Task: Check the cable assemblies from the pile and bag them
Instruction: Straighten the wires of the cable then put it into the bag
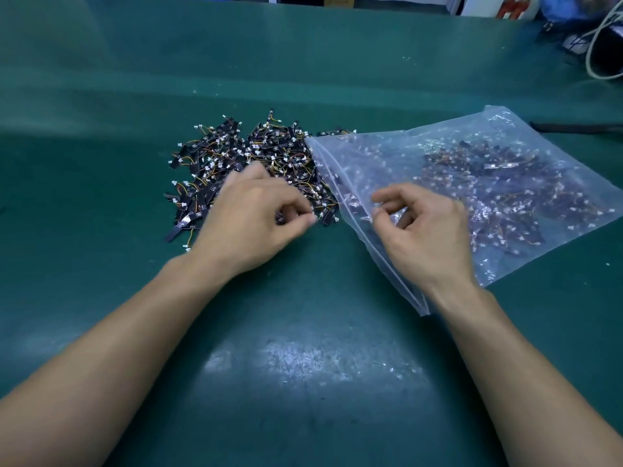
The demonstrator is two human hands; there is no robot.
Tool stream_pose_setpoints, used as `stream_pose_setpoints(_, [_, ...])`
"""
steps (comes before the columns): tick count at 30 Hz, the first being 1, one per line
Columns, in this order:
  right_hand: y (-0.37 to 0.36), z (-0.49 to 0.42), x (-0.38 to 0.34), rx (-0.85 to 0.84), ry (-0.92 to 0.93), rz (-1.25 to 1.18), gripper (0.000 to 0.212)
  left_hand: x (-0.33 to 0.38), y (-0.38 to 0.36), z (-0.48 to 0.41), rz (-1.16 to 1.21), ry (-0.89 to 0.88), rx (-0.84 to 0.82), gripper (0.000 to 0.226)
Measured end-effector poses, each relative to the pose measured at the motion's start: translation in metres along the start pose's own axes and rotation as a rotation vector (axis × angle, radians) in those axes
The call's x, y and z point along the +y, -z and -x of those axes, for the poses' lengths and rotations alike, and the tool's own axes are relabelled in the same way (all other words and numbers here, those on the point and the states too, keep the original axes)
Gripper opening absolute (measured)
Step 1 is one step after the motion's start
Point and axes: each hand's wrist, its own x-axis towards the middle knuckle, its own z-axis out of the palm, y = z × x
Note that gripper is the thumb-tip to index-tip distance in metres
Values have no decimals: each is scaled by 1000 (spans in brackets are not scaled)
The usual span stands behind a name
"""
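Two bare forearms are stretched forward over the green desk [303, 365], palms turned down. The left hand [256, 217] is placed at the near edge of the pile of cable assemblies [229, 156]. The right hand [428, 230] is laid on the mouth of the clear zip bag [505, 156], in which more assemblies are seen. The pile is touched by the bag's corner. A white cord [593, 52] is seen far right. The left fingers [296, 210] are curled together and a cable assembly [279, 216], blurred, is pinched. The right fingers [387, 197] are bent, slightly apart; whether the film is gripped cannot be told.
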Motion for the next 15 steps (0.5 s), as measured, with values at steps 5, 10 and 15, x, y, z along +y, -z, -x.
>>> stream_pose_setpoints(5, [-7,2,7,-199,-38,137,7,-21,12,12,-95,71,14,23])
stream_pose_setpoints(10, [-9,2,10,-203,-73,107,14,-19,11,6,-144,59,-118,25])
stream_pose_setpoints(15, [-9,4,7,-159,-53,43,12,-24,11,8,-144,21,0,13])
